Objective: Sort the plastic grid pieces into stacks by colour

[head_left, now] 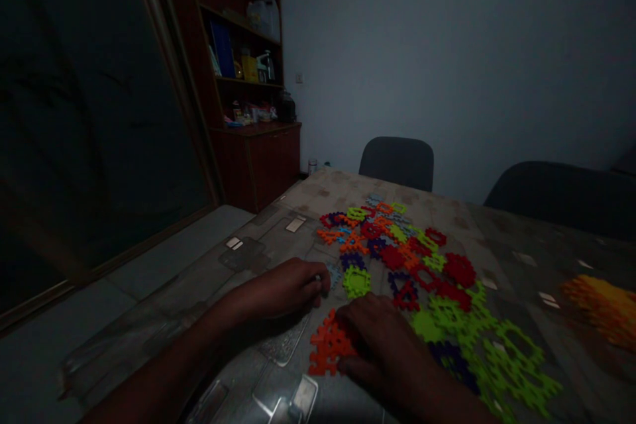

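Room was dim. Table (pixel 258 238) with a patterned, glossy cover took up most of the lower view. Dark glass panel (pixel 84 112) filled the left side. Wooden shelf unit (pixel 248 112) stood behind it in the corner, cluttered with small items too dark to identify. Two dark chairs sat at the table's far edge: one chair (pixel 396 160) near centre, a second chair (pixel 561 193) to the right.

A spread of interlocking plastic pieces (pixel 397 245) covered the table's middle: red, orange, green, purple, light blue. A joined run of green pieces (pixel 501 344) lay toward the near right. A blurred orange-yellow pile (pixel 603 308) sat at the far right edge, well apart from the rest.

Right hand (pixel 382 341) lay palm down, fingers curled over an orange assembly (pixel 328 344) of linked pieces, pressing it against the table at the near centre. It touched the assembly; couldn't tell whether it actually gripped it.

Left hand (pixel 288 288) rested just left of it, fingers curled in, fingertips pinched around something small and pale at the thumb. Couldn't tell what that was. A light blue piece (pixel 334 274) lay just beside those fingertips, and a green square piece (pixel 356 281) next to that.
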`<state>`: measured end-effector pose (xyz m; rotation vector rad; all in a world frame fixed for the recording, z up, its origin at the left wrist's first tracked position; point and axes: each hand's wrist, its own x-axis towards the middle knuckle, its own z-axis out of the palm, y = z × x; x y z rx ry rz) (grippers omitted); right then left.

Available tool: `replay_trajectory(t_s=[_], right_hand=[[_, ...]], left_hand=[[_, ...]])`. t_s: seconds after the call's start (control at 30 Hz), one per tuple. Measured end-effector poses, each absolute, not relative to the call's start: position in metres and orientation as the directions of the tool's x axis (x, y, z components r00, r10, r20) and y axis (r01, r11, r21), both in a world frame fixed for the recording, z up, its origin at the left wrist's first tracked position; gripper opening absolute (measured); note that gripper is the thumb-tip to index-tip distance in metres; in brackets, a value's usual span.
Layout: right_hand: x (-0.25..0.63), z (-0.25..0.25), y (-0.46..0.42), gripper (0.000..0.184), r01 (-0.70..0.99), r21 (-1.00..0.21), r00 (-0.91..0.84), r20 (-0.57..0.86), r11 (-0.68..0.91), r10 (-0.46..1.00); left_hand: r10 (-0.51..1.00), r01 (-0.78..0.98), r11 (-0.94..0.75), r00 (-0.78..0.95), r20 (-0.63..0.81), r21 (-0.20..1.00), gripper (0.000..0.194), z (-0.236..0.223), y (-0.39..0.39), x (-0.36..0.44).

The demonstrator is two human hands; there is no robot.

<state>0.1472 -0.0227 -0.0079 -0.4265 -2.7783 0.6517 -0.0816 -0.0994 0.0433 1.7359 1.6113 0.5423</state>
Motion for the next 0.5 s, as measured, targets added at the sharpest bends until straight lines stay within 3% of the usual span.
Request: replay_trajectory(t_s=[0.3,0.5], right_hand=[[0.152,0.007,-0.031,0.045,0.158,-0.427,-0.954,0.166,0.890,0.249],[0.145,0.004,-0.036,0.023,0.204,-0.248,-0.955,0.161,0.947,0.248]], left_hand=[[0.967,0.719,0.023,0.159,-0.197,0.695,0.023,0.040,-0.101,-0.077],[0.959,0.671,0.012,0.201,-0.198,0.741,0.022,0.038,-0.098,-0.075]])
